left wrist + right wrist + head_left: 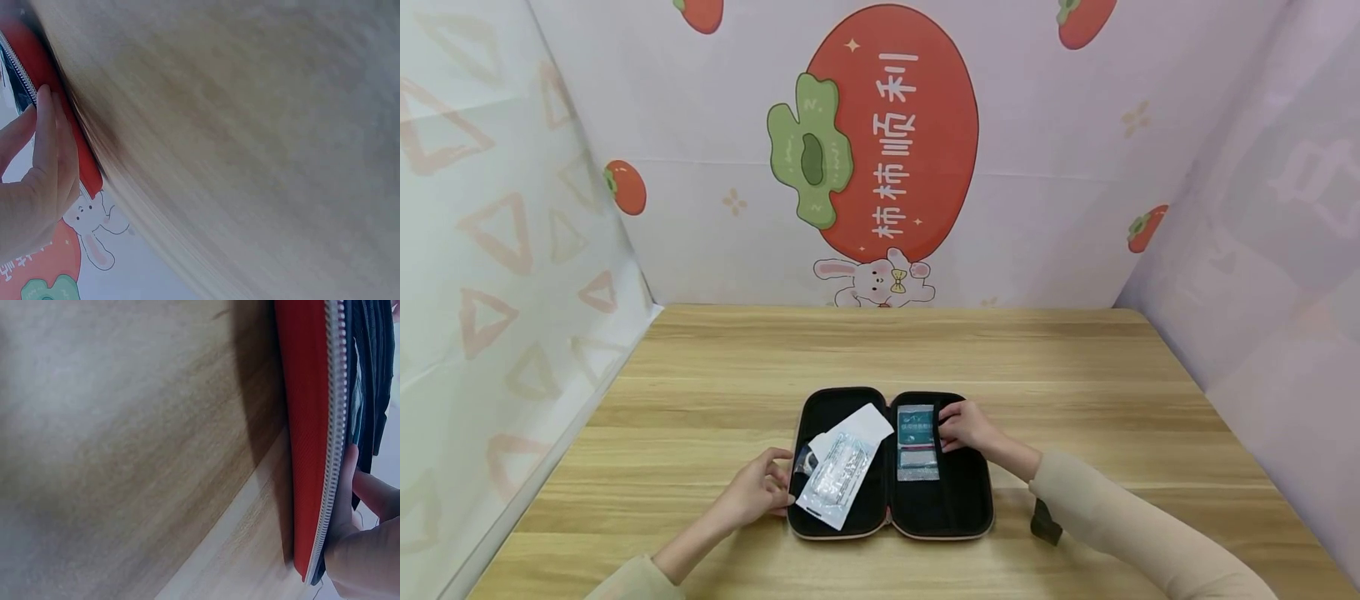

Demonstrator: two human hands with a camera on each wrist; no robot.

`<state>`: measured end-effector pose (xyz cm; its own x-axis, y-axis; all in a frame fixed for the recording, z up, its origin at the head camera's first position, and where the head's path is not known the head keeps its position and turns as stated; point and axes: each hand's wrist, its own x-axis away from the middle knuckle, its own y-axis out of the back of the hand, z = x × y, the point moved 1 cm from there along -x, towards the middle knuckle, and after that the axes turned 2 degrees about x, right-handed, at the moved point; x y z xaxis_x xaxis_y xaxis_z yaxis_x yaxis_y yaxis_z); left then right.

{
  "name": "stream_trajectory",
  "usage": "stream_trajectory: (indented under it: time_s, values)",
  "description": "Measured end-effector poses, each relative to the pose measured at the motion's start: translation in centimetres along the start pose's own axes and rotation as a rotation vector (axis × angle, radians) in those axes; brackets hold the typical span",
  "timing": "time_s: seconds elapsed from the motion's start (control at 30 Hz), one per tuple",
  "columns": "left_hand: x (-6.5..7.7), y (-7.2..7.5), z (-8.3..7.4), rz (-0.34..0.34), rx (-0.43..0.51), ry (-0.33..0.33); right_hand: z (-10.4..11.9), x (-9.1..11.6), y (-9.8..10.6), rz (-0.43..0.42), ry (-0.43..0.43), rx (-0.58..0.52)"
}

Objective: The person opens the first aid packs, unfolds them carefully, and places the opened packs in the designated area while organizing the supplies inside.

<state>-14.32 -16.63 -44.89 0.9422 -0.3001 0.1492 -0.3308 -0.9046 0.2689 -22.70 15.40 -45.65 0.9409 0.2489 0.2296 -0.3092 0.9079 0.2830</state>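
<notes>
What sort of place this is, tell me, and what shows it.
Probably a small staged tabletop workspace: a wood-grain table is bordered by pale printed sheets, one showing a large cartoon fruit, and an open zip case lies there.

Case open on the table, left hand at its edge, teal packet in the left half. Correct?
One slip: the teal packet is in the right half of the case, per the head view. The case is open on the table, left hand at its edge.

Glossy plastic pouch [839,477], metallic zip [334,437], woven cloth case [304,425], wood-grained table [880,350]
</notes>
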Motion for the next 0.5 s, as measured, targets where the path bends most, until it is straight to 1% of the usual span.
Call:
stream_trajectory:
  time_s: [0.1,0.2,0.4,0.5]
  values:
    - [0.0,0.1,0.1,0.003,-0.005,0.0,0.0,0.0,-0.1,-0.017,-0.004,0.009]
    - [0.0,0.1,0.1,0.004,-0.009,0.002,0.1,0.0,-0.1,-0.011,0.003,0.025]
    - [0.0,0.1,0.1,0.002,-0.007,0.007,0.4,0.3,0.5,0.026,0.031,0.108]
    - [-0.1,0.0,0.2,-0.002,-0.011,0.006,0.7,0.5,1.0,0.028,0.05,0.15]
